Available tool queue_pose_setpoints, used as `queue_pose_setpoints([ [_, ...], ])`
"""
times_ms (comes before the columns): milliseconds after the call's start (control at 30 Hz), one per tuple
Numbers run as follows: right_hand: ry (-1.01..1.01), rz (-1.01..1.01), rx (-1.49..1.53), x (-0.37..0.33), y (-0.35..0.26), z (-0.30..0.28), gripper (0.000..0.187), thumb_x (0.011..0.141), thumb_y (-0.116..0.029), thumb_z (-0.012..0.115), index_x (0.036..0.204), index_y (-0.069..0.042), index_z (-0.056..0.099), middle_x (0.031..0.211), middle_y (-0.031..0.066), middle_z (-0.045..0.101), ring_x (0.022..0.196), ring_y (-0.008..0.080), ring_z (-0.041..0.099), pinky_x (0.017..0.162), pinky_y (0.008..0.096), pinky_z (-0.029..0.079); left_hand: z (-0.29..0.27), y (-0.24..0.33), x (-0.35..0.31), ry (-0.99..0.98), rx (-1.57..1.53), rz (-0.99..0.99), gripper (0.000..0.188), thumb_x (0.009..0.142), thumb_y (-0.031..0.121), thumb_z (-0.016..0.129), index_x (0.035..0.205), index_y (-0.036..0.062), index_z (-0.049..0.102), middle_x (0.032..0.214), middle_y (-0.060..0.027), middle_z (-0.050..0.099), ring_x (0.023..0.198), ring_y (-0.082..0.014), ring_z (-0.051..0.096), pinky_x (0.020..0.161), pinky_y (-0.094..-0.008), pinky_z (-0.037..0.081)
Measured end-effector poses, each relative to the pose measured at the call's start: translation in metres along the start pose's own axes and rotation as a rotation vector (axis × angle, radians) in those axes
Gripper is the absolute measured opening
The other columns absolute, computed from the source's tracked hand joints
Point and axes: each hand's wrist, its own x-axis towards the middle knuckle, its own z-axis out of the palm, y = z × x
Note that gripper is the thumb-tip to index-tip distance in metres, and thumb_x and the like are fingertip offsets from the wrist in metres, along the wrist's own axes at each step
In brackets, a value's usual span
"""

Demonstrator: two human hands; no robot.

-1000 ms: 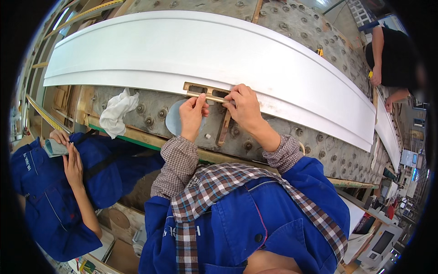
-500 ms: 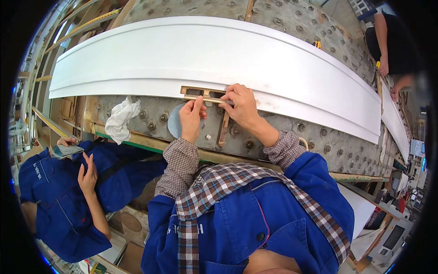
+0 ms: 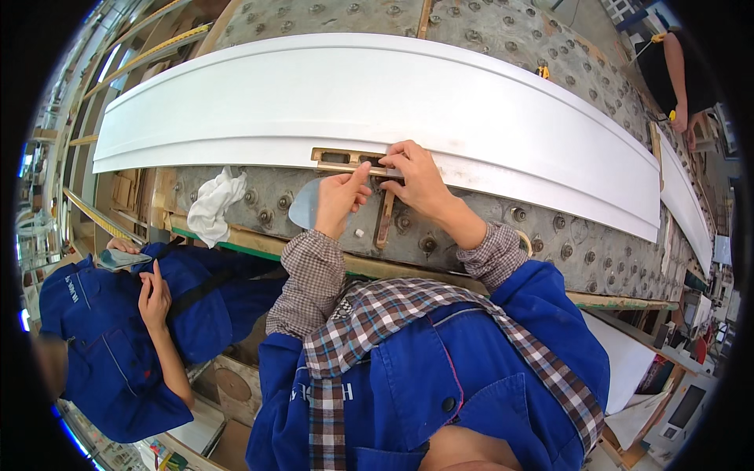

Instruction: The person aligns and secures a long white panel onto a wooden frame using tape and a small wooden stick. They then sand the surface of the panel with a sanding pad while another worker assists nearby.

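A long white panel point(image 3: 377, 86) with stepped, moulded edges lies across the work table. At its near edge is a brown, slotted section point(image 3: 335, 157) with dark openings; I cannot tell whether it is a cut-out or a separate piece. My left hand point(image 3: 338, 206) is closed, thumb and index finger together at the section's near rim. Just right of it, my right hand point(image 3: 418, 182) is bent over the section's right end, fingertips pressed to the edge. Whatever either hand pinches is hidden. Below them lie a round grey-blue disc point(image 3: 305, 206) and a narrow wooden strip point(image 3: 385, 221).
A crumpled white cloth point(image 3: 214, 206) rests at the table's left front. The grey table top point(image 3: 487, 213) carries many round studs. At left, a person in blue point(image 3: 118, 337) holds a grey-blue sheet point(image 3: 122, 259). Another person point(image 3: 682, 74) stands at far right beside another white panel point(image 3: 683, 196).
My left fingertips have shifted right along the slotted section, closer to my right hand, which stays nearly in place. The far-right person's arms have moved. The view has shifted slightly.
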Motion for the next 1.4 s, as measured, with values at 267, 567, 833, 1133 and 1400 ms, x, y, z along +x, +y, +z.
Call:
queue_pose_setpoints([
  [267,0.057,-0.076,-0.050,0.003,0.008,0.008,0.015,0.067,-0.004,0.070,0.077,-0.005,0.059,0.092,0.0064,0.056,0.088,0.0251,0.053,0.076,0.0366,0.041,0.019,-0.009,0.003,-0.039,-0.140,-0.049,0.029,0.083,0.029,0.071,0.078,0.0025,0.063,0.064,-0.0004,0.058,0.049,-0.0044,0.048,0.041,-0.0184,0.035],
  [567,0.030,-0.036,-0.103,0.004,0.003,0.008,0.011,0.067,-0.005,0.068,0.073,-0.004,0.059,0.090,0.0046,0.055,0.085,0.0237,0.054,0.076,0.0356,0.040,0.031,-0.027,0.005,0.033,-0.266,0.091,0.026,0.084,0.025,0.069,0.075,0.0014,0.062,0.063,-0.0011,0.056,0.049,-0.0070,0.048,0.041,-0.0215,0.039],
  [833,0.012,-0.037,-0.243,0.004,-0.006,0.008,0.007,0.069,-0.009,0.063,0.073,-0.004,0.059,0.088,0.0058,0.054,0.083,0.0235,0.055,0.075,0.0348,0.040,0.035,-0.036,0.006,0.041,-0.317,0.168,0.026,0.088,0.022,0.065,0.073,0.0012,0.060,0.064,-0.0009,0.056,0.051,-0.0072,0.048,0.045,-0.0214,0.041],
  [1133,-0.065,-0.030,-0.171,0.009,-0.002,0.005,0.011,0.068,-0.006,0.064,0.077,-0.004,0.060,0.088,0.0081,0.054,0.082,0.0248,0.055,0.074,0.0362,0.041,0.029,-0.035,0.007,-0.014,-0.343,0.134,0.026,0.089,0.023,0.064,0.074,0.0022,0.060,0.065,0.0006,0.053,0.053,-0.0061,0.047,0.050,-0.0227,0.047],
  [1400,-0.033,0.170,0.126,-0.004,-0.013,-0.016,0.031,0.065,0.004,0.068,0.095,-0.001,0.060,0.101,0.0123,0.056,0.092,0.0303,0.055,0.079,0.0381,0.046,0.030,-0.036,0.006,-0.051,-0.449,0.083,0.029,0.088,0.024,0.065,0.070,0.0027,0.057,0.062,0.0008,0.050,0.050,-0.0062,0.047,0.052,-0.0252,0.053],
])
